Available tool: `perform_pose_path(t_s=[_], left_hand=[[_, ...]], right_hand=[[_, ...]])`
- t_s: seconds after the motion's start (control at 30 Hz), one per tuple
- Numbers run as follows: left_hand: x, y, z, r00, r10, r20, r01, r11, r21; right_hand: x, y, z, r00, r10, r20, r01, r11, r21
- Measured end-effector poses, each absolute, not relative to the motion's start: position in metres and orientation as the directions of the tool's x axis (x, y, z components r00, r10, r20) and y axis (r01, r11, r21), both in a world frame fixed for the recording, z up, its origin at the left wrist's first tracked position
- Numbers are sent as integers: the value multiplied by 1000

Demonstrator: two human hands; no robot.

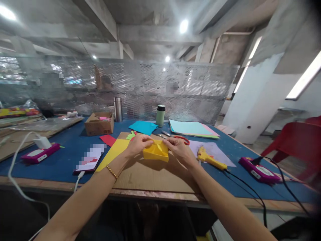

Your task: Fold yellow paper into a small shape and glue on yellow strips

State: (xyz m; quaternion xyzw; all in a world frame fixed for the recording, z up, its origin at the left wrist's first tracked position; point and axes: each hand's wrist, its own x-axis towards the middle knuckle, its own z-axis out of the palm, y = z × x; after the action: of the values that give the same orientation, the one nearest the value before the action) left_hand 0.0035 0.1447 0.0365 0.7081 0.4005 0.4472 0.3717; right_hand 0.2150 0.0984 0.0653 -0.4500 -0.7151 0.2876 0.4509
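A small open box folded from yellow paper [155, 155] is held between my hands over a brown cardboard sheet [150, 180]. My left hand [137, 145] pinches its far left corner, thumb toward the inside. At the opposite corner, my right hand [179, 150] grips the edge with thumb and fingers. Creased flaps show inside the box. Flat yellow paper [110, 157] lies under my left forearm. Just beyond my hands are scissors with red handles [184, 139] and green and red paper cut-outs [130, 135].
A yellow glue gun [210, 159] rests on lilac paper [223, 152] at right, its cord trailing to a purple power strip [259, 170]. A phone [91, 159] lies at left. Behind stand a cardboard box [99, 125], a steel flask [117, 109], a green bottle [160, 117] and stacked coloured paper [192, 128].
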Motion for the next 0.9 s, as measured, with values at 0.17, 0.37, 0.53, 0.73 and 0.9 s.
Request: perform_pose_path(t_s=[0.17,0.37,0.53,0.73,0.9], left_hand=[[8,137,40,297,908,296,298,-382,875],[12,117,57,314,890,330,420,-442,792],[13,111,64,315,862,397,493,-506,708],[9,122,56,352,845,403,533,-535,655],[8,124,51,382,839,386,548,-542,636]], right_hand=[[211,108,51,-180,911,371,345,412,-844],[215,115,42,-209,917,339,331,392,-858],[219,112,50,-234,903,360,354,424,-834],[225,113,53,-241,900,362,364,430,-826],[217,113,37,-252,915,316,316,386,-866]])
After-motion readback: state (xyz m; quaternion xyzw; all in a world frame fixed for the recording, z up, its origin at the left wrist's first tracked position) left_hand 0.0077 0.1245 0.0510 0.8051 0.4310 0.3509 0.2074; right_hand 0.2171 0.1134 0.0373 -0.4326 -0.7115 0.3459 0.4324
